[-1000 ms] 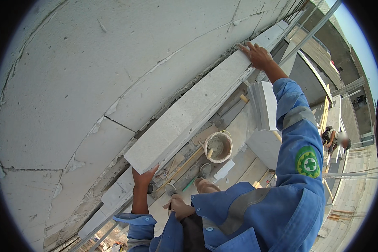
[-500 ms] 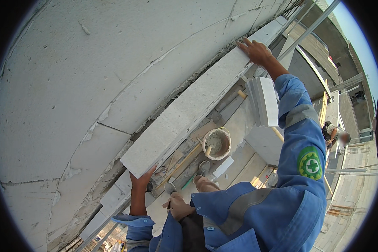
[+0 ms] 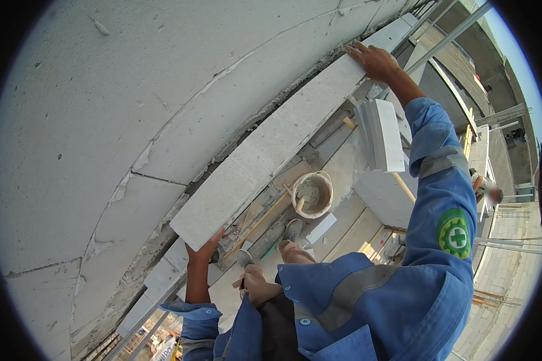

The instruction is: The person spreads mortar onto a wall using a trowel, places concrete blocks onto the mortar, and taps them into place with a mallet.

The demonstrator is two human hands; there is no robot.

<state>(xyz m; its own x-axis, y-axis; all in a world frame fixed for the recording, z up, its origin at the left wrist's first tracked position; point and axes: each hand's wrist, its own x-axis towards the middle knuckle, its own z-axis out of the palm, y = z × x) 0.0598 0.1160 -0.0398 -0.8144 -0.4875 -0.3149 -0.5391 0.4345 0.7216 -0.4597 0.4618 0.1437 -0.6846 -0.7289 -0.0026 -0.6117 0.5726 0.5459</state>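
A long pale aerated concrete block [image 3: 265, 147] lies along the foot of the block wall, with a narrow, mortar-smeared gap between them. At its near left end, my left hand [image 3: 204, 249] grips the lower corner from beneath, its fingers partly hidden by the block. My right hand [image 3: 376, 62] holds the far end, fingers bent over the top face beside another pale block [image 3: 392, 35] in the same row.
Below stands a bucket [image 3: 326, 195] of grey mortar with a wooden-handled tool [image 3: 300, 204]. Stacked pale slabs [image 3: 386, 135] stand at right, near metal scaffold poles [image 3: 448, 37]. The large block wall [image 3: 132, 78] fills the left. A person [image 3: 488, 189] is at far right.
The whole view has shifted a little, with the bucket and slabs appearing higher. Both hands keep their hold at the two ends of the block.
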